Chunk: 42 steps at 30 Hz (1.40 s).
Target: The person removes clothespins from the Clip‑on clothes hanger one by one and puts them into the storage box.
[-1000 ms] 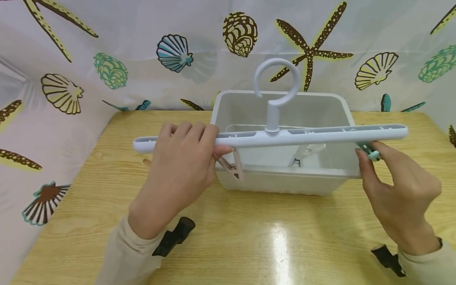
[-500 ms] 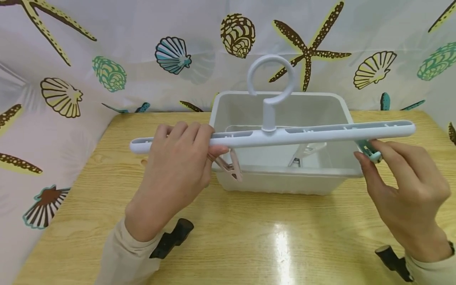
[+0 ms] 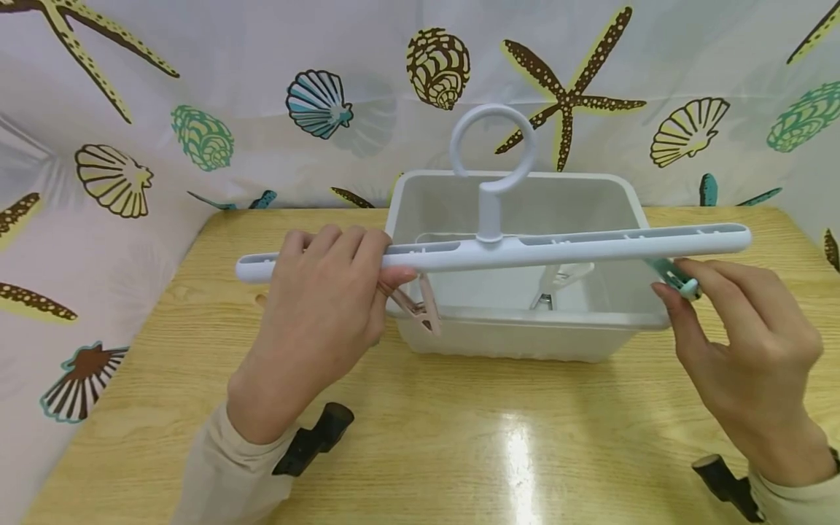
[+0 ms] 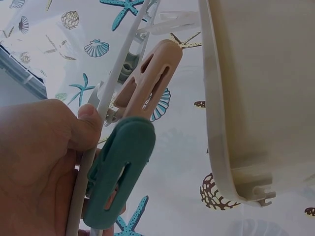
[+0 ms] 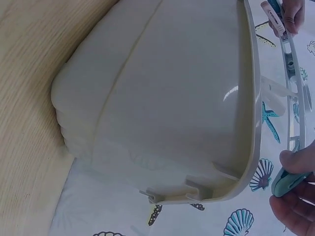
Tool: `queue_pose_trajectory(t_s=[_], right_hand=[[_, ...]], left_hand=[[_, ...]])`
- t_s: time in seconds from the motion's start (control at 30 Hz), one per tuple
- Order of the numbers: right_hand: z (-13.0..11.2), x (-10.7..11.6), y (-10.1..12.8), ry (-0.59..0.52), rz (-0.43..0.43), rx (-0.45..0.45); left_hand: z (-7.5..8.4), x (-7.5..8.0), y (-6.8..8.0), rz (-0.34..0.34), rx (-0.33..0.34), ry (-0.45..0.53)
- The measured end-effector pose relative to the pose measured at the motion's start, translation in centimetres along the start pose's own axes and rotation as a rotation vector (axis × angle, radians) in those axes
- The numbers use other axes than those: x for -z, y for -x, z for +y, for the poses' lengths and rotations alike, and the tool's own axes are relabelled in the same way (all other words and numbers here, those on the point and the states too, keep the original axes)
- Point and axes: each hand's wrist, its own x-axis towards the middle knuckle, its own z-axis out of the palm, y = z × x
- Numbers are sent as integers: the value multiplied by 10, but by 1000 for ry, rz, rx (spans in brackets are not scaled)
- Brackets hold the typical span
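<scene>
Above the white bin (image 3: 512,341), a hanger (image 3: 494,254)

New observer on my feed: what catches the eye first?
The pale hanger, round hook upright, crosses the white bin in the head view, gripped by the left hand. Next, a teal clip pinched by the right hand, near the hanger's right end. Behind, the cloth with its sea-life print.

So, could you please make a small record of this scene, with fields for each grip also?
Held object: pale hanger, hook upward
Left grip: around the pale hanger
Right grip: pinching a teal clip near the hanger's right end
Other clips: beside left grip, pink clip and green clip; mid-hanger, whitish clip
Container: white bin on wooden table
Backdrop: printed cloth
Unclear: whether the teal clip is fastened
</scene>
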Motion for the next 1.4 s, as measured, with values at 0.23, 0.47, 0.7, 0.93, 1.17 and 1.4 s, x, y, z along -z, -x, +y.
queue_pose_trajectory(t_s=[0.23, 0.47, 0.7, 0.93, 1.17, 1.4], right_hand=[[4, 3, 1, 17, -9, 6], [3, 11, -2, 12, -68, 26], [1, 21, -6, -36, -95, 67], [1, 23, -6, -22, -25, 101], [2, 22, -19, 0, -51, 137], [-1, 22, -30, 10, -74, 107]], left_hand=[[-5, -1, 1, 7, 26, 16], [-10, 2, 3, -21, 77, 49], [-9, -3, 2, -73, 74, 50], [-7, -4, 2, -114, 65, 39], [-5, -5, 0, -92, 36, 35], [-5, -6, -1, -125, 30, 35]])
